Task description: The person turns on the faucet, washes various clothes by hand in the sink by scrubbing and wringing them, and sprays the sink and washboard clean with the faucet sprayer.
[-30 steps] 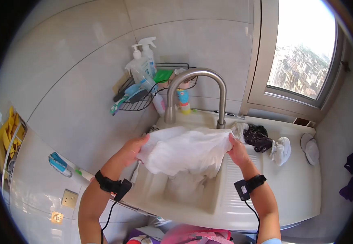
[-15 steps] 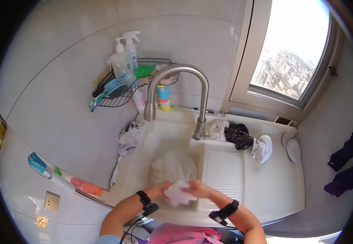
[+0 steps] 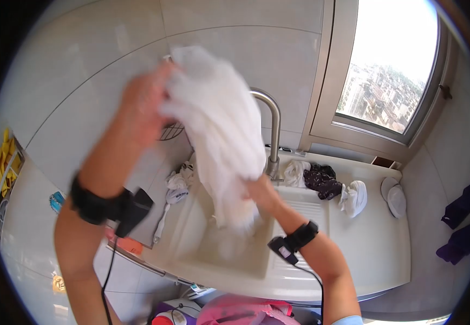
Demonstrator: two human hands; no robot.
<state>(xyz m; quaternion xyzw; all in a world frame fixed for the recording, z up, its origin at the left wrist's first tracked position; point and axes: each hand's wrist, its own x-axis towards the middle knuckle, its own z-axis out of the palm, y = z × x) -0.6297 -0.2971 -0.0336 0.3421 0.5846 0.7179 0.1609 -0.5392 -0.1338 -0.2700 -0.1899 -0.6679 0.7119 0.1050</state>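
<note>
A wet white cloth garment (image 3: 219,119), blurred by motion, stretches diagonally above the sink basin (image 3: 191,244). My left hand (image 3: 145,100) is raised high on the left and grips its upper end. Lower down, my right hand (image 3: 259,195) is closed on the cloth just over the basin. The garment's exact kind does not show. Behind it, most of the faucet (image 3: 274,119) and the corner rack (image 3: 171,131) are hidden. Black straps with small devices are on both wrists.
Right of the basin lie a ribbed washboard (image 3: 300,206), a dark patterned cloth (image 3: 322,180), white bundles (image 3: 354,198) and white pads (image 3: 393,196). A white-handled brush (image 3: 162,222) and crumpled cloth (image 3: 180,177) rest on the left rim. A window (image 3: 381,70) stands at the right.
My hands have lifted the white cloth out of the basin. My left hand has risen far up and left; my right hand has moved slightly up. The cloth now hangs stretched between them.
</note>
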